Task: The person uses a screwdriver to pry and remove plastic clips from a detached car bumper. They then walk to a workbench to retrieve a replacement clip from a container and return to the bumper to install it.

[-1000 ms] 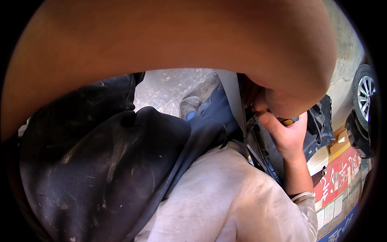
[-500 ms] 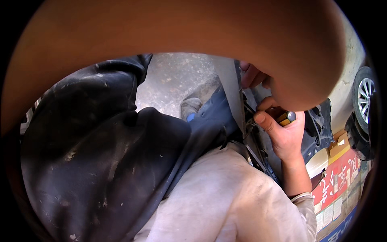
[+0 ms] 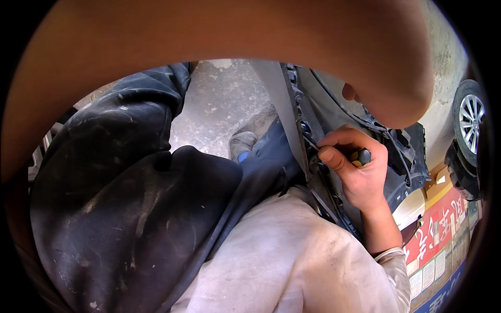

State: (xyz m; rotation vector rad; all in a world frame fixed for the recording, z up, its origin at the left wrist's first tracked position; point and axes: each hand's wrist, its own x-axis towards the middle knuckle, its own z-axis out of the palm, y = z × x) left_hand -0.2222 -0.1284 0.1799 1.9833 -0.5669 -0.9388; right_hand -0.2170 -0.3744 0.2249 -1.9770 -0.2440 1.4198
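My right hand (image 3: 360,169) is closed round a screwdriver (image 3: 361,157) with a yellow and black handle. Its thin shaft points left into the edge of a dark vehicle part, which looks like a bumper (image 3: 292,112), standing against my legs. My left arm sweeps across the top of the view. Of my left hand (image 3: 350,92) only a fingertip or two shows past the arm, over the part's inner side; the remaining fingers are hidden. A black cable (image 3: 334,98) runs along that inner side, below the left hand.
Dark work trousers (image 3: 130,208) and a pale garment (image 3: 271,255) fill the lower view. A shoe (image 3: 242,143) rests on the concrete floor (image 3: 214,104). At right are a car wheel (image 3: 469,122), a cardboard box (image 3: 439,182) and a red banner (image 3: 430,224).
My left hand has moved off the part's edge, where its fingers lay, uncovering the cable. My right hand has shifted slightly left and turned the screwdriver, its handle end now facing differently.
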